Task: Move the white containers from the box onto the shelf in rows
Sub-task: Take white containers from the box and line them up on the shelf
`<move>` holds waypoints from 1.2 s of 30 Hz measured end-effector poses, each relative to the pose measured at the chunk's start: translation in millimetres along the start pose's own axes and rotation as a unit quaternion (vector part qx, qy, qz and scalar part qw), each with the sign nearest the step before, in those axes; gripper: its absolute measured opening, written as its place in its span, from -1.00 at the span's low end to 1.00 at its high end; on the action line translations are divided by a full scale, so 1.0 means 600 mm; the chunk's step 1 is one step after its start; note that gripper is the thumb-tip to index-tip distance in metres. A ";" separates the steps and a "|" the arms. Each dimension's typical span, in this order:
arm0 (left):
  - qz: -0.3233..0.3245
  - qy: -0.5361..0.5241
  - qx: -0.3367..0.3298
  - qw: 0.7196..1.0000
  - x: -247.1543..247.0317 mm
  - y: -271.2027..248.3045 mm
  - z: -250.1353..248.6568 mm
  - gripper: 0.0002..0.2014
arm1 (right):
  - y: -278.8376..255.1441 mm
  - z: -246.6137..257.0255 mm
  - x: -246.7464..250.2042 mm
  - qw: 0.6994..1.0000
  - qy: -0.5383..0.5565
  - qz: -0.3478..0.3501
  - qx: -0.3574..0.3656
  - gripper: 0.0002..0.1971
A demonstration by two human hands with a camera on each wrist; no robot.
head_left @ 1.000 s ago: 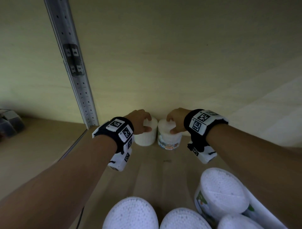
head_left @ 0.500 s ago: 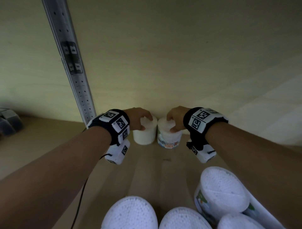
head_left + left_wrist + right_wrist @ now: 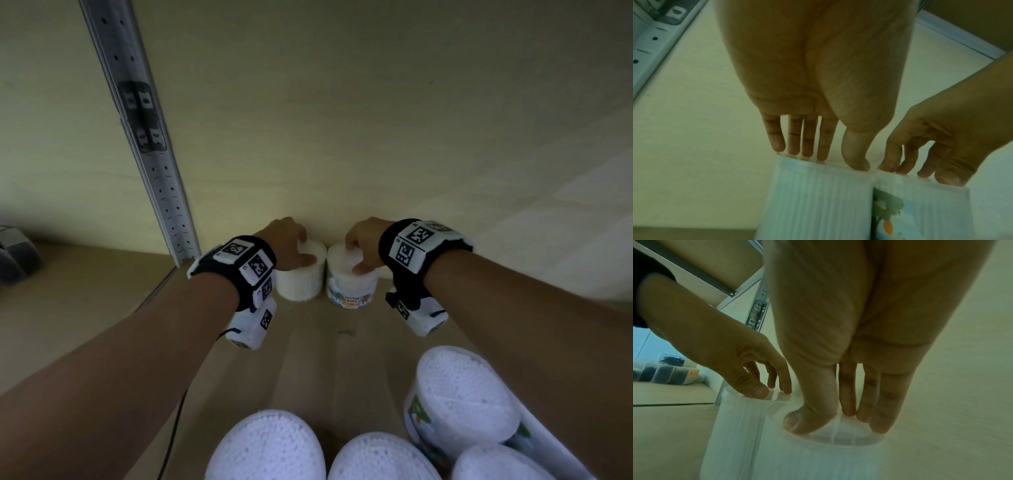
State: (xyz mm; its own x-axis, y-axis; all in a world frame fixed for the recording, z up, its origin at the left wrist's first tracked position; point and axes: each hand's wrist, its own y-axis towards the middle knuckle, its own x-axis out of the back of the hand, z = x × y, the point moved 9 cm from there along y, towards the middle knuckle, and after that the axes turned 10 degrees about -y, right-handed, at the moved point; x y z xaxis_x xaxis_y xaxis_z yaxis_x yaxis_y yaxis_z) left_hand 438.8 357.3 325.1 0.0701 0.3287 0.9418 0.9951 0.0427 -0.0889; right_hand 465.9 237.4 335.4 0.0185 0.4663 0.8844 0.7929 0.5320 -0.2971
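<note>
Two white containers stand side by side on the wooden shelf point(image 3: 85, 301), against the back wall. My left hand point(image 3: 301, 246) grips the plain left container point(image 3: 301, 281) from above, fingers on the far rim and thumb on the near rim point(image 3: 818, 159). My right hand point(image 3: 356, 253) grips the right container point(image 3: 352, 287), which has a coloured label, the same way point(image 3: 828, 423). The two containers point(image 3: 813, 203) point(image 3: 920, 211) touch or nearly touch.
Several more white containers point(image 3: 462, 397) point(image 3: 267, 448) lie close below my arms at the bottom of the head view. A perforated metal upright point(image 3: 147, 147) rises left of my left hand. Dark bins point(image 3: 13, 253) sit far left on the shelf.
Both hands and their containers have edged slightly deeper toward the back wall. My left wrist has lifted a little. Both grips are unchanged.
</note>
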 end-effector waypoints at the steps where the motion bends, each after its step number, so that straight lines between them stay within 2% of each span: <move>1: 0.003 -0.005 -0.004 1.000 0.001 -0.001 -0.001 -0.44 | 0.001 0.000 0.000 1.000 0.000 0.000 0.000 -0.41; 6: 0.046 -0.031 -0.025 0.998 -0.003 -0.010 -0.007 -0.47 | 0.003 0.001 -0.001 1.000 -0.006 0.000 -0.004 -0.40; 12: 0.077 -0.058 -0.049 0.994 -0.002 -0.013 -0.022 -0.43 | 0.011 -0.004 -0.007 1.000 0.019 -0.001 -0.017 -0.45; 15: -0.009 -0.052 -0.024 0.998 0.017 -0.005 -0.007 -0.55 | 0.013 -0.005 -0.007 0.999 0.027 0.001 -0.017 -0.41; 17: -0.050 -0.032 0.000 0.998 0.019 -0.005 0.000 -0.52 | 0.012 -0.005 -0.006 1.000 0.023 0.001 -0.016 -0.40; 22: -0.019 0.015 0.028 0.999 -0.005 -0.001 0.000 -0.40 | 0.016 -0.006 -0.010 1.000 0.020 0.005 -0.019 -0.40; 30: 0.025 -0.031 -0.006 0.999 -0.001 -0.010 -0.011 -0.48 | 0.021 -0.004 -0.013 1.000 0.002 -0.003 -0.010 -0.38; 36: 0.081 -0.049 -0.028 0.995 -0.002 -0.019 -0.028 -0.46 | 0.020 -0.005 -0.010 1.000 0.003 -0.011 -0.004 -0.41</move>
State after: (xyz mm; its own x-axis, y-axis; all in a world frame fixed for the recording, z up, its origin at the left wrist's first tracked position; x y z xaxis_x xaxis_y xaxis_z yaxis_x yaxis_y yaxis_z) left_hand 428.2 340.4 330.3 0.2264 0.4167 0.8804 0.9736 -0.0708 -0.2169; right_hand 476.8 238.9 327.5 0.0052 0.4511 0.8925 0.7985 0.5353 -0.2752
